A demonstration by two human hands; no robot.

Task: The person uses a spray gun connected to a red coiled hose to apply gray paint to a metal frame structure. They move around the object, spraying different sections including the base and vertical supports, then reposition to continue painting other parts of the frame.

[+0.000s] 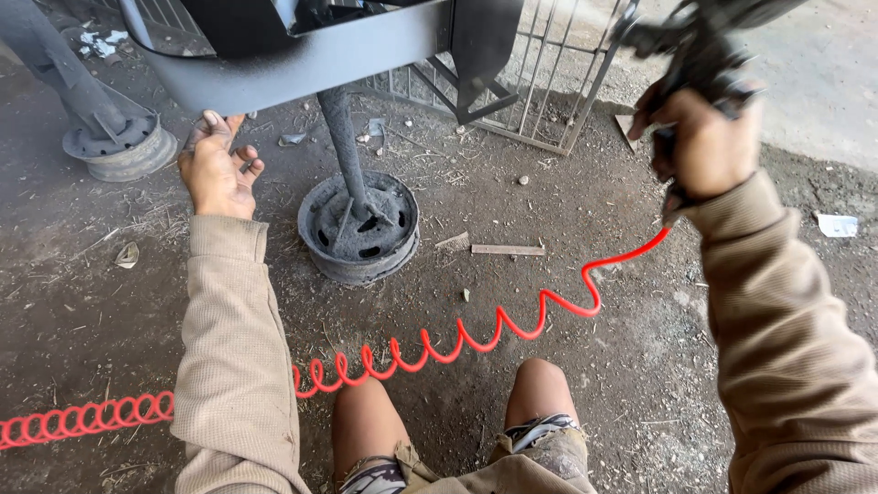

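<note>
A dark metal panel (302,64) with a smooth, slightly glossy painted finish is seen above a matt, dust-coated metal wheel rim (358,224). A glossy red plastic coiled hose (439,343) is laid over rough, gritty ground (567,210). Ribbed beige knit cloth is worn as sleeves (233,366).

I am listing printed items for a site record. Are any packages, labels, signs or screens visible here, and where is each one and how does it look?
No readable package, label, sign or screen shows.
Paper scrap: on the ground at right, flat, roughly rectangular, white.
Torn paper bits: on the ground at top left beside the grey post, small, white.
Curled scrap: on the dirt at left, small, pale and crumpled.
</note>
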